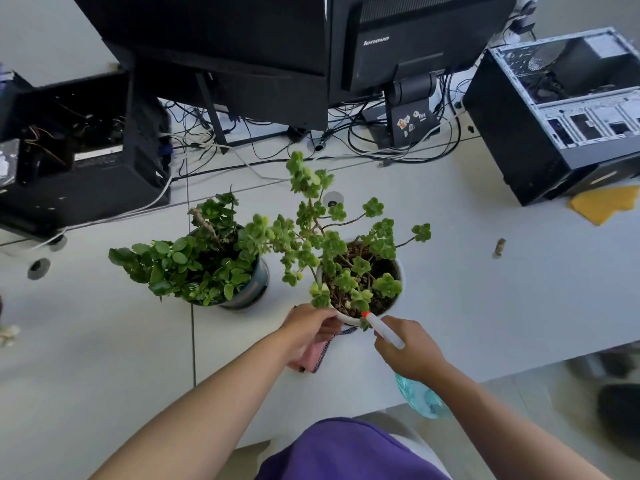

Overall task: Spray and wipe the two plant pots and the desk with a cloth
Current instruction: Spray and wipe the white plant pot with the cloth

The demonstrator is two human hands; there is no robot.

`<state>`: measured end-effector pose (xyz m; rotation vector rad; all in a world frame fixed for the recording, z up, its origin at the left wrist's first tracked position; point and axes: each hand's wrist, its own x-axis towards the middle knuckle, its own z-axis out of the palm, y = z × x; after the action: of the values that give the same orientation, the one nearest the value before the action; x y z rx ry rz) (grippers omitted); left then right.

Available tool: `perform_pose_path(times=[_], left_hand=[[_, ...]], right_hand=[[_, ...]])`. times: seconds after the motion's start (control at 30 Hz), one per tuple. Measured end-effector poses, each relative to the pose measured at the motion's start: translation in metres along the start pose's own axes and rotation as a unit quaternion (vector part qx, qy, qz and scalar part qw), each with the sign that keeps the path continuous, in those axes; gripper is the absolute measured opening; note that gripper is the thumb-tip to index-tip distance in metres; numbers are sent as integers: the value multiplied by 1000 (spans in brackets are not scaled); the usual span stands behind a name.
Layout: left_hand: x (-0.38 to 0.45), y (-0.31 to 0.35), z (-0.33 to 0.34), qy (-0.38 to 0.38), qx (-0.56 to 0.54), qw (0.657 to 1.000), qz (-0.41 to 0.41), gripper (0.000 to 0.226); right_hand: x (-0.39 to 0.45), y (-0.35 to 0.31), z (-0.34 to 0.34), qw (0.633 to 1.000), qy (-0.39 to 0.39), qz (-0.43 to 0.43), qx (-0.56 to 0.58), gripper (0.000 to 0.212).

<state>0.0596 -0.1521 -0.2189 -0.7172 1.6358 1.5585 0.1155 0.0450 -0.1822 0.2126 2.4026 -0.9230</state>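
Note:
Two potted plants stand mid-desk. The white pot [398, 271] on the right holds a branching succulent; the dark teal pot [258, 285] on the left holds a leafy plant. My left hand [308, 332] grips the white pot's near rim, with a pink cloth [317, 355] under the palm. My right hand [408, 351] holds a spray bottle [420, 398] with a clear blue body. Its white head and red nozzle [366, 314] point at the white pot's near rim. The white desk [485, 306] lies under everything.
Two black monitors [398, 39] stand at the back amid tangled cables. Open computer cases sit at the back left [86, 150] and back right [561, 109]. A yellow cloth [602, 202] and a small brown scrap [499, 247] lie on the right. The desk edge runs near my body.

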Motion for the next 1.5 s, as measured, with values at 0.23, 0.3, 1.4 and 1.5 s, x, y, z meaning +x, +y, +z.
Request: perform_pose_path(times=[0.23, 0.3, 1.4, 1.5], left_hand=[[-2, -6, 15, 45, -68, 996, 33, 11], [-2, -6, 20, 64, -90, 993, 33, 12], [8, 10, 0, 109, -61, 987, 98, 43], [9, 10, -1, 109, -55, 988, 99, 47]], right_hand=[[-7, 0, 0, 1000, 14, 9, -6, 9], [-8, 1, -1, 1000, 20, 18, -4, 10], [8, -8, -14, 999, 21, 20, 38, 12], [10, -9, -13, 999, 24, 28, 26, 12]])
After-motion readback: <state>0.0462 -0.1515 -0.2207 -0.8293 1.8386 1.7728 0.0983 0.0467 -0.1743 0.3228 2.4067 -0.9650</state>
